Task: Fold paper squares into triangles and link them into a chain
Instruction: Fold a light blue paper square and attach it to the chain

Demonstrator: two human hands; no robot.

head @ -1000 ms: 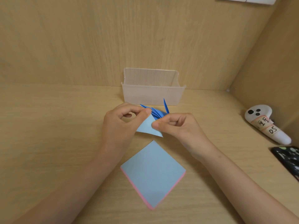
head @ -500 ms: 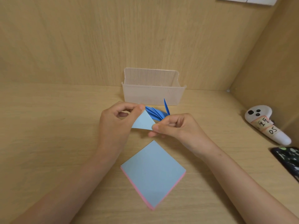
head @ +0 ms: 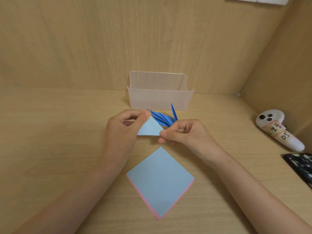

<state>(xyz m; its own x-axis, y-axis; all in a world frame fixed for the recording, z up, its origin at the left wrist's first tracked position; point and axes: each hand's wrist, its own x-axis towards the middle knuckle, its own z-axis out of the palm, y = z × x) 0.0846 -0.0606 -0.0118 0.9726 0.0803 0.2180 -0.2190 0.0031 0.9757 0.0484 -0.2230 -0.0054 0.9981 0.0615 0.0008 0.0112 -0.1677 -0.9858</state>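
Note:
A light blue folded paper triangle (head: 150, 128) is held above the desk between both hands. My left hand (head: 124, 132) pinches its top corner with thumb and forefinger. My right hand (head: 184, 134) pinches its lower right corner, the other fingers curled. Just behind the triangle lies a dark blue chain of linked folded triangles (head: 163, 119), one point sticking up. A stack of square papers (head: 160, 181), light blue on top with pink edges beneath, lies on the desk in front of the hands, turned like a diamond.
A clear ribbed plastic box (head: 158, 97) stands at the back wall behind the chain. A white controller (head: 278, 129) with a handwritten label lies at the right, and a dark patterned object (head: 302, 168) sits at the right edge. Wooden walls close the back and right.
The light blue paper has been folded down from a wider shape into a smaller triangle. Both hands shifted slightly, the left now pinching the top corner, the right the lower right corner.

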